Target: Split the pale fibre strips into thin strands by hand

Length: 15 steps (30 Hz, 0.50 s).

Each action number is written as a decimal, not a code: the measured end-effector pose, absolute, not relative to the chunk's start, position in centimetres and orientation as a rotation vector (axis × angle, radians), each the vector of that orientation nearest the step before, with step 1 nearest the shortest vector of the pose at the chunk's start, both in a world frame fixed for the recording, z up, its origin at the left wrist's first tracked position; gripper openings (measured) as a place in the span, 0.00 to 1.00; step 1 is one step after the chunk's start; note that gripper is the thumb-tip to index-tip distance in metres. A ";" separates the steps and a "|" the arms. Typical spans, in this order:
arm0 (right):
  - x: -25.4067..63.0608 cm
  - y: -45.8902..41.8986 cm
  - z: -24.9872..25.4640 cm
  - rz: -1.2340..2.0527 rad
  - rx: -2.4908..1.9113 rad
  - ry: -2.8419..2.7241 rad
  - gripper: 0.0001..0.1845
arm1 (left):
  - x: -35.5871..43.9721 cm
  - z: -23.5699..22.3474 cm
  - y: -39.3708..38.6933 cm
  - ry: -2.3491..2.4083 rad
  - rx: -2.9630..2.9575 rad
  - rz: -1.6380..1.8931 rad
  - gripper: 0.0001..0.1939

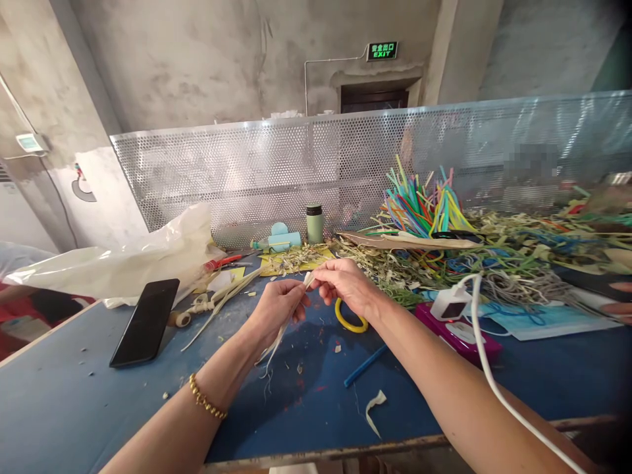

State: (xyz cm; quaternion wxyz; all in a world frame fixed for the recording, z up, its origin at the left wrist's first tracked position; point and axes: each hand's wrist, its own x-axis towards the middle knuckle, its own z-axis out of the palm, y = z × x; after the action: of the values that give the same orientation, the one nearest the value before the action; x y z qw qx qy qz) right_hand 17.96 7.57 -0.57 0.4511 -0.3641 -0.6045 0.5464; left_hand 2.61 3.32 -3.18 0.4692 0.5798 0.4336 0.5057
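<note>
My left hand (pixel 281 304) is closed around a small bundle of pale, dried plant strips (pixel 309 280), perhaps husk or straw. Their thin loose ends hang below that hand over the blue tabletop. At the upper end of the bundle, the fingertips of my right hand (pixel 343 282) pinch the strips. A yellow ring (pixel 351 324) lies just under my right wrist. Close by on the table are a blue stick (pixel 365 366) and a curled pale scrap (pixel 374 409). My fingers partly hide the middle of the bundle.
A black phone (pixel 145 322) leans at the left beside a clear plastic bag (pixel 128 253). Colourful pipe cleaners (pixel 424 201) rise from tangled dried strips (pixel 508 263). A white charger (pixel 450 303) sits on a purple box (pixel 461 339), its cable crossing my right arm. Another person's hand (pixel 621 303) shows at far right.
</note>
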 end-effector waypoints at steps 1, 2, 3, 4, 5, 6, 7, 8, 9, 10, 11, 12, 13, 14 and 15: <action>17.9 7.5 -0.6 1.337 -0.900 -1.505 0.06 | 2.6 -3.2 3.3 1.068 1.420 1.238 0.12; 17.9 7.5 -0.6 1.326 -0.900 -1.516 0.06 | 2.6 -3.1 3.3 1.075 1.422 1.235 0.12; 17.9 7.4 -0.6 1.319 -0.899 -1.526 0.06 | 2.6 -3.1 3.3 1.083 1.423 1.230 0.13; 17.9 7.3 -0.6 1.315 -0.898 -1.533 0.07 | 2.7 -3.1 3.2 1.092 1.424 1.226 0.12; 17.9 7.3 -0.6 1.314 -0.897 -1.538 0.07 | 2.7 -3.1 3.2 1.098 1.424 1.219 0.12; 17.9 7.3 -0.6 1.313 -0.895 -1.541 0.07 | 2.7 -3.1 3.2 1.103 1.425 1.213 0.12; 17.9 7.2 -0.6 1.314 -0.891 -1.544 0.07 | 2.7 -3.1 3.2 1.105 1.427 1.210 0.12; 17.9 7.2 -0.5 1.320 -0.882 -1.549 0.07 | 2.7 -3.1 3.2 1.103 1.429 1.213 0.12; 17.9 7.2 -0.5 1.329 -0.869 -1.551 0.07 | 2.6 -3.1 3.2 1.097 1.427 1.217 0.13; 17.9 7.2 -0.5 1.340 -0.853 -1.549 0.08 | 2.6 -3.1 3.2 1.086 1.418 1.224 0.13; 18.0 7.2 -0.5 1.354 -0.834 -1.543 0.08 | 2.5 -3.0 3.3 1.068 1.403 1.232 0.13; 18.0 7.3 -0.5 1.368 -0.807 -1.542 0.09 | 2.4 -3.0 3.3 1.044 1.382 1.243 0.13; 18.1 7.3 -0.5 1.381 -0.775 -1.552 0.11 | 2.4 -3.0 3.3 1.013 1.359 1.251 0.13; 18.1 7.4 -0.5 1.391 -0.742 -1.571 0.12 | 2.3 -2.9 3.2 0.979 1.336 1.253 0.13; 18.2 7.4 -0.6 1.402 -0.711 -1.597 0.13 | 2.2 -2.8 3.2 0.942 1.314 1.247 0.13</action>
State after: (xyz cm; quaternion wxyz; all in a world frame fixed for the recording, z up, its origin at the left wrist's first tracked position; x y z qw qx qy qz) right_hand 18.19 7.43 -0.56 0.4353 -0.2856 -0.6418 0.5631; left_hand 2.18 3.19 -2.83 0.5223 0.5488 0.3933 0.5208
